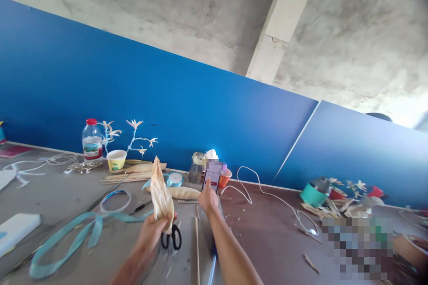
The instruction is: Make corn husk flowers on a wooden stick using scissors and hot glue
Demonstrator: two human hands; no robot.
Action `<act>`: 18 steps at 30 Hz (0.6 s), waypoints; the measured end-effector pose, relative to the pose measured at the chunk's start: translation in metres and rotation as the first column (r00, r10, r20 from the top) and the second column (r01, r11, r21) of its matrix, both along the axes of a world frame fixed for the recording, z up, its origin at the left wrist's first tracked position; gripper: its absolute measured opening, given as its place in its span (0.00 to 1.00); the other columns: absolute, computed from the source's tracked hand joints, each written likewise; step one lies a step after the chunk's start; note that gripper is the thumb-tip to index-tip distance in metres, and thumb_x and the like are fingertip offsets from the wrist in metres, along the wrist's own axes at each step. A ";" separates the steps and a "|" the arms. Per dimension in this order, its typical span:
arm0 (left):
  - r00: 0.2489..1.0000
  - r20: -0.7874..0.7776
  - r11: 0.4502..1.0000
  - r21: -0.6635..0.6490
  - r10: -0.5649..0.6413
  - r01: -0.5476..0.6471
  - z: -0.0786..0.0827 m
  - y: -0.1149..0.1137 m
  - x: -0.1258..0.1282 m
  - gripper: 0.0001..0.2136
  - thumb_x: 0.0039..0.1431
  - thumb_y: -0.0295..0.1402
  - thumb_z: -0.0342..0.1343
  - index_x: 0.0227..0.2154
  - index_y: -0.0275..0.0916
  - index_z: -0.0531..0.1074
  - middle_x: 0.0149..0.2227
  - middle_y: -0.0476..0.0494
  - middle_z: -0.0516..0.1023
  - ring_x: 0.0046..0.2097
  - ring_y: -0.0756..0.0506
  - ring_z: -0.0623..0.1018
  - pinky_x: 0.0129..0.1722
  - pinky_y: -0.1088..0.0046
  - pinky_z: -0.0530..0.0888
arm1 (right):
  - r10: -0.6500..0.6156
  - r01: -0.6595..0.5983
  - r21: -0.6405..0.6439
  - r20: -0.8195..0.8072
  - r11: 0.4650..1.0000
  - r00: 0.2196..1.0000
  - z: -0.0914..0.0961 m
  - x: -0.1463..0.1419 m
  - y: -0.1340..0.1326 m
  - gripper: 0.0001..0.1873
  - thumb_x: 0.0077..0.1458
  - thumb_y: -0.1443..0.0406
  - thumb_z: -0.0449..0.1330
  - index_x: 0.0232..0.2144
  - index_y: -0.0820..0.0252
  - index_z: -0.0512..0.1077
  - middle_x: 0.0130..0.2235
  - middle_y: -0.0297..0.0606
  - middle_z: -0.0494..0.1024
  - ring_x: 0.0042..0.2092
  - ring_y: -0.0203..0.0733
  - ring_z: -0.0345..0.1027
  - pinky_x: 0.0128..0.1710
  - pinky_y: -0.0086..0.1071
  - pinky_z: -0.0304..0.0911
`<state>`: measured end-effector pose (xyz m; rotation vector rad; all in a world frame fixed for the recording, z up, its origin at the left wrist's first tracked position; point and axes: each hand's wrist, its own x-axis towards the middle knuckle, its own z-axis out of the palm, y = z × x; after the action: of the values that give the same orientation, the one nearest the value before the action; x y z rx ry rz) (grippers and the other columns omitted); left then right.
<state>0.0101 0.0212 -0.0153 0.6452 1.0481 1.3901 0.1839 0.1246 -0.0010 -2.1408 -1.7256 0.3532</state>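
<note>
My left hand (152, 231) is closed around the lower end of a pale dried corn husk (161, 193), held upright above the table. Black-handled scissors (171, 237) show just beneath that hand; whether it grips them too I cannot tell. My right hand (207, 198) reaches forward and holds a phone (212, 177) that stands tilted on the table, its screen facing me. More husks (182, 193) lie flat between the two hands.
A light-blue ribbon (67, 238) loops across the grey table (60, 200). At the back stand a water bottle (92, 142), a yellow cup (116, 159), a glass jar (197, 167) and a white cable (254, 191). A teal pot (314, 192) sits right. A blue partition (167, 111) rises behind.
</note>
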 end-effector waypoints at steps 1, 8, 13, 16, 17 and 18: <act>1.000 -0.003 1.000 0.001 0.001 -0.001 0.001 0.000 0.000 0.18 0.26 0.38 0.68 0.22 0.30 0.77 0.24 0.40 0.79 0.30 0.42 0.76 0.31 0.70 0.69 | 0.001 -0.001 -0.004 -0.002 1.000 1.000 0.000 0.001 0.001 0.37 0.49 0.75 0.49 0.61 0.72 0.44 0.41 0.58 0.76 0.42 0.54 0.71 0.39 0.41 0.62; 1.000 0.005 1.000 0.006 -0.006 0.006 -0.011 0.006 -0.002 0.19 0.27 0.40 0.69 0.23 0.30 0.77 0.24 0.39 0.79 0.29 0.43 0.75 0.30 0.69 0.69 | 0.020 -0.014 0.050 -0.119 0.999 0.993 0.013 -0.003 -0.011 0.29 0.54 0.72 0.47 0.59 0.72 0.51 0.44 0.61 0.73 0.45 0.53 0.69 0.41 0.42 0.60; 0.998 0.059 0.998 0.053 0.031 -0.034 -0.008 0.007 -0.008 0.18 0.29 0.39 0.69 0.24 0.31 0.77 0.24 0.42 0.78 0.29 0.45 0.75 0.30 0.72 0.69 | 0.231 -0.212 0.093 -0.317 0.973 0.920 0.026 -0.027 -0.054 0.15 0.54 0.69 0.48 0.37 0.62 0.73 0.35 0.41 0.78 0.38 0.40 0.71 0.37 0.28 0.61; 0.983 0.170 0.994 0.075 0.072 -0.085 0.005 0.004 -0.010 0.17 0.30 0.37 0.69 0.25 0.31 0.77 0.25 0.43 0.79 0.30 0.46 0.76 0.30 0.74 0.71 | 0.302 -0.304 0.065 -0.424 0.950 0.854 0.024 -0.040 -0.083 0.13 0.51 0.69 0.50 0.33 0.62 0.74 0.29 0.35 0.77 0.29 0.35 0.70 0.27 0.24 0.60; 0.975 0.208 0.992 0.086 0.071 -0.091 0.009 0.003 -0.010 0.17 0.30 0.35 0.69 0.26 0.32 0.77 0.26 0.44 0.79 0.30 0.46 0.76 0.31 0.74 0.72 | 0.303 -0.324 0.044 -0.485 0.945 0.820 0.022 -0.043 -0.091 0.15 0.50 0.69 0.49 0.36 0.61 0.74 0.28 0.34 0.76 0.26 0.33 0.68 0.23 0.23 0.59; 0.969 0.235 0.991 0.094 0.076 -0.100 0.012 0.002 -0.010 0.16 0.30 0.34 0.69 0.25 0.32 0.77 0.26 0.44 0.79 0.30 0.46 0.77 0.30 0.74 0.72 | 0.273 -0.340 0.007 -0.610 0.940 0.744 0.019 -0.045 -0.097 0.15 0.49 0.70 0.49 0.36 0.62 0.73 0.27 0.34 0.75 0.24 0.32 0.67 0.21 0.23 0.57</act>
<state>0.0003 0.0228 -0.0031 0.5034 0.8308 1.5653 0.1386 0.0273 0.0181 -1.5273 -1.6690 1.1132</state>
